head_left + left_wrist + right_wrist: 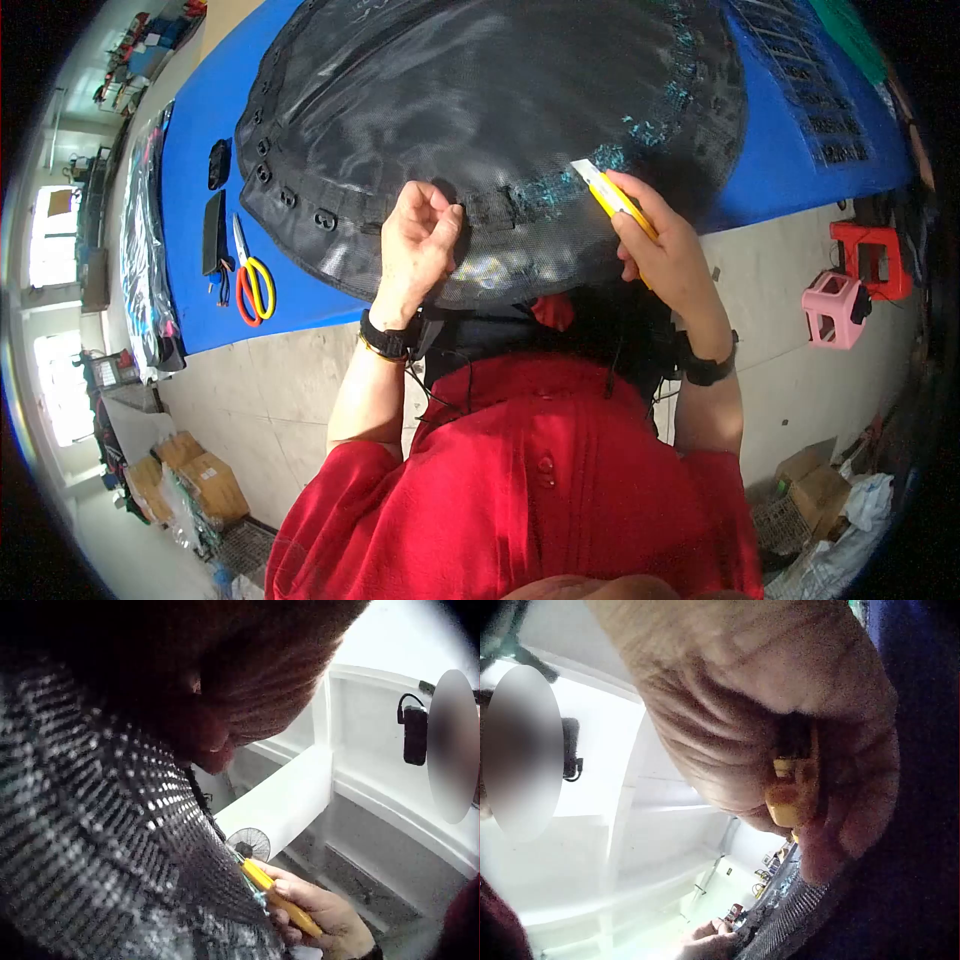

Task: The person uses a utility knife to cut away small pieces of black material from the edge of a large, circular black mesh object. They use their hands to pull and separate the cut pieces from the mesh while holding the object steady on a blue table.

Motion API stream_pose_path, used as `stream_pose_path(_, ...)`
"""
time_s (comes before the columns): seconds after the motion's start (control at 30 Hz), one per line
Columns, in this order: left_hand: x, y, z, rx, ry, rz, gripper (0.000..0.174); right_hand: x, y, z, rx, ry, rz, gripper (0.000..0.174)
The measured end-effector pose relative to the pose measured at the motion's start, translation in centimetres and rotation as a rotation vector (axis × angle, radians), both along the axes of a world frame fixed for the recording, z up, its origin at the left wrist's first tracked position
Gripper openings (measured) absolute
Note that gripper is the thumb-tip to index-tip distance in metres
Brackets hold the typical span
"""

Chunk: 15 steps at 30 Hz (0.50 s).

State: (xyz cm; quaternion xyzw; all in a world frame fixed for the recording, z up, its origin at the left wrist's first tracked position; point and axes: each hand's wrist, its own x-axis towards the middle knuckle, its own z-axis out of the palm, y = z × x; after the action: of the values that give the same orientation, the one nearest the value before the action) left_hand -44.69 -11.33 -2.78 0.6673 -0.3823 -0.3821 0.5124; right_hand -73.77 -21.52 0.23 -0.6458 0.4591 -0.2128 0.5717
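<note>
My right hand (660, 235) grips a yellow utility knife (618, 202), its pale blade end pointing up and left over a large round black mesh mat (470, 90). In the right wrist view the knife's yellow end (791, 799) shows inside the curled fingers. My left hand (420, 235) is at the mat's near rim, thumb and curled fingers pinching at its seam band; what lies between the fingertips is mostly hidden. Teal thread scraps (610, 157) cluster on the band by the blade and run up the right side. Several black rings (325, 219) line the left rim.
Red-and-yellow-handled scissors (252, 288) lie on the blue table (200, 320) left of the mat, beside a black flat case (213, 232) and a small black item (218, 163). Pink (833, 310) and red (868, 255) stools stand on the floor at right. Cardboard boxes (210, 485) sit behind at left.
</note>
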Motion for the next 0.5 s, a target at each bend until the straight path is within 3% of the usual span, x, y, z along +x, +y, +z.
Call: stream_pose_path(0.5,-0.53,0.32,-0.39,-0.038,0.021,0.063,0.016,-0.05,-0.87,0.17,-0.025,0.057,0.062,0.047)
